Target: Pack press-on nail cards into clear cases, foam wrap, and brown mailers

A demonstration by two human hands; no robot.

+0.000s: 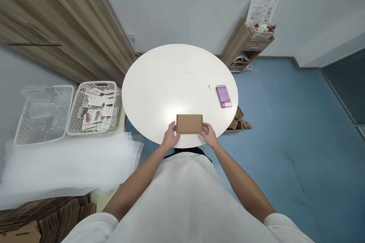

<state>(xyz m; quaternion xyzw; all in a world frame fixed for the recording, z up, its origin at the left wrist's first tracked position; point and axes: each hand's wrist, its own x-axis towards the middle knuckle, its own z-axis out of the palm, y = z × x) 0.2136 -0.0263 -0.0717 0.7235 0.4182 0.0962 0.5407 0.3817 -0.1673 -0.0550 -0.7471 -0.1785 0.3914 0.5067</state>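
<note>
A small brown cardboard box [189, 123], its lid closed, lies at the near edge of the round white table [171, 79]. My left hand [170, 136] grips its left end, with the fingers along the side and the thumb at the near corner. At the opposite end, my right hand [209, 134] holds the box in the same way. Whatever the box may contain is hidden.
A blurred-out purple item [224, 96] lies on the table's right. To the left stand a white basket of small printed packets [95, 108], a basket of clear plastic pieces [44, 114] and white sheets [71, 163]. Cardboard boxes [238, 119] sit on the floor at right.
</note>
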